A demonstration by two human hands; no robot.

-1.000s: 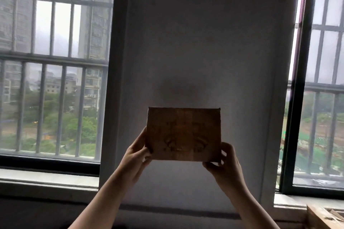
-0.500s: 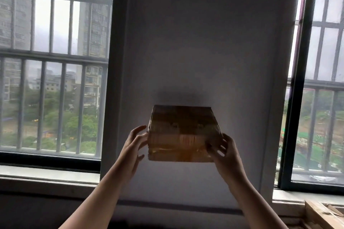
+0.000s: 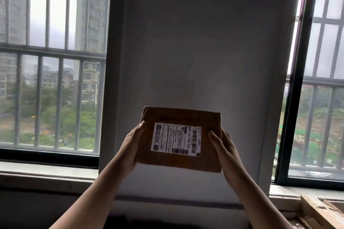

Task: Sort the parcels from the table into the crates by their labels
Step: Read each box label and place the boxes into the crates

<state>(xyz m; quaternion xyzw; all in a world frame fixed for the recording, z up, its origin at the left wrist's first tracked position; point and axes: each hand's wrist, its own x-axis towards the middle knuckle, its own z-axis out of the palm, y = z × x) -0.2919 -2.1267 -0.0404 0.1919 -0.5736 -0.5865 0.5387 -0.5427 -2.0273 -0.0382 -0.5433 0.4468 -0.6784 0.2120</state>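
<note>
I hold a brown cardboard parcel [image 3: 181, 119] up in front of the wall, at chest height. Its white shipping label [image 3: 176, 139], with barcodes and small print, faces me. My left hand [image 3: 132, 145] grips the parcel's left edge, thumb on the front face. My right hand [image 3: 224, 147] grips its right edge, thumb on the front near the label. The table and the crates for sorting are out of view, except for a wooden crate corner [image 3: 320, 212] at the bottom right.
A grey wall pillar [image 3: 204, 42] stands straight ahead between two barred windows [image 3: 50, 61]. A window sill [image 3: 46, 171] runs along the left below the bars. The right window frame [image 3: 294, 98] is dark.
The parcel has been rotated in both hands: first its plain face showed, then its taped edge, and now the labelled face points at me. My hands shifted lower along its sides.
</note>
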